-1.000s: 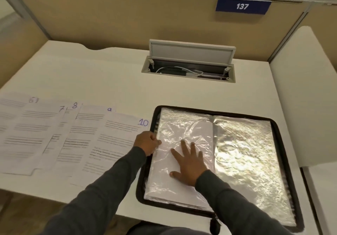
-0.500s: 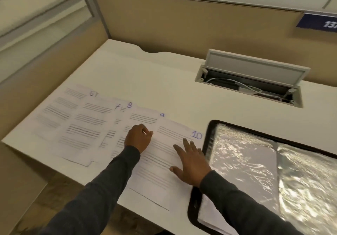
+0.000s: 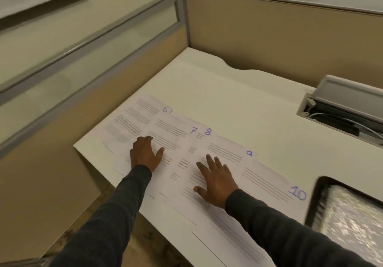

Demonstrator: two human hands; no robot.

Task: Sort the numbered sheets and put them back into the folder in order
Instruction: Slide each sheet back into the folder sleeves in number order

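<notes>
Several printed sheets lie overlapped in a row on the white desk, each with a blue handwritten number at its top right corner: sheet 6, sheet 7, sheet 8, sheet 9 and sheet 10. My left hand rests flat on sheet 7 with its fingers spread. Over sheet 9, my right hand lies flat with straight fingers. The black folder with shiny plastic sleeves shows only at the right edge, cut off by the frame.
The desk's front edge runs just under my left forearm, with floor below. Beige partition walls close the back and left. An open cable box with wires sits at the back right of the desk.
My view swung further left. Both hands slid left along the row: the left from sheets 8 and 9 to sheet 7, opening flat, the right from sheet 10 to sheet 9.
</notes>
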